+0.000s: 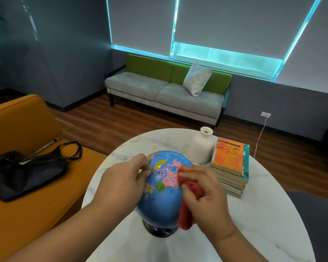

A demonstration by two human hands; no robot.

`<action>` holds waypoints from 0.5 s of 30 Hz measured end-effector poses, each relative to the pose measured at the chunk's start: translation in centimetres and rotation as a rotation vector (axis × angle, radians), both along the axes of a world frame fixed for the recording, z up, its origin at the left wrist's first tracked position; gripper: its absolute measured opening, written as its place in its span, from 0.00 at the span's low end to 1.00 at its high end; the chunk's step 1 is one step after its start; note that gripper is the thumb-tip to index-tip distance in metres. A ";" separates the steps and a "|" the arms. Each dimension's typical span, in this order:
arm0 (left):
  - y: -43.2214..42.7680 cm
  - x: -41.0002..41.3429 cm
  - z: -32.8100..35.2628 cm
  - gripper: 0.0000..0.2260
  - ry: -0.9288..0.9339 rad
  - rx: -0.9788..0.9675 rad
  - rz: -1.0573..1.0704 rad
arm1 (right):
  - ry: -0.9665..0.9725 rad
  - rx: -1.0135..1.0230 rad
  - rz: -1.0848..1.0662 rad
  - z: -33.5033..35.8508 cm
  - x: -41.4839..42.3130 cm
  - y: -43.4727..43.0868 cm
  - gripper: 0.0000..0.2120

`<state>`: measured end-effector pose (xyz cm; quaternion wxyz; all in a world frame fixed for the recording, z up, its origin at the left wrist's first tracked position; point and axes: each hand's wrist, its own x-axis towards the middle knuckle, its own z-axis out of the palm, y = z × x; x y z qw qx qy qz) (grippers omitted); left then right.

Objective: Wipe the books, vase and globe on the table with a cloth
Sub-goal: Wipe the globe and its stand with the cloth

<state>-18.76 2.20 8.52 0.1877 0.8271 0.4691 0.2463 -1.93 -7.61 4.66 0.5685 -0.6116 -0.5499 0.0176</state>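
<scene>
A blue globe (163, 203) on a dark base stands on the round white marble table (254, 224). My left hand (124, 183) grips the globe's upper left side, fingers curled at the metal arc near its top. My right hand (206, 193) holds a red cloth (187, 214) against the globe's right side; the cloth hangs down toward the base. Behind the globe stands a white vase (201, 146). To its right lies a stack of several books (230, 161) with an orange cover on top.
An orange sofa (23, 129) with a black bag (27, 171) on it sits to the left of the table. A grey and green couch (165, 91) with a white pillow stands under the window. A white cable runs from a wall socket (265, 114) to the floor.
</scene>
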 end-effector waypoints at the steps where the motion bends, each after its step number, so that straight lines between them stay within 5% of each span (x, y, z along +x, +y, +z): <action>1: 0.0 0.0 0.0 0.07 0.001 -0.002 0.005 | 0.168 -0.004 -0.085 -0.7 0.3 -0.2 0.12; 4: -0.2 0.2 0.3 0.07 0.017 0.000 0.006 | 0.583 -0.095 -0.225 -2.4 1.3 -0.3 0.12; 6: -0.2 0.3 0.4 0.05 0.037 0.004 0.008 | 0.609 -0.165 -0.266 -2.5 1.6 -0.1 0.13; 15: 0.0 0.6 0.6 0.04 0.041 0.004 0.015 | -0.354 -0.183 0.094 2.8 -1.4 2.1 0.10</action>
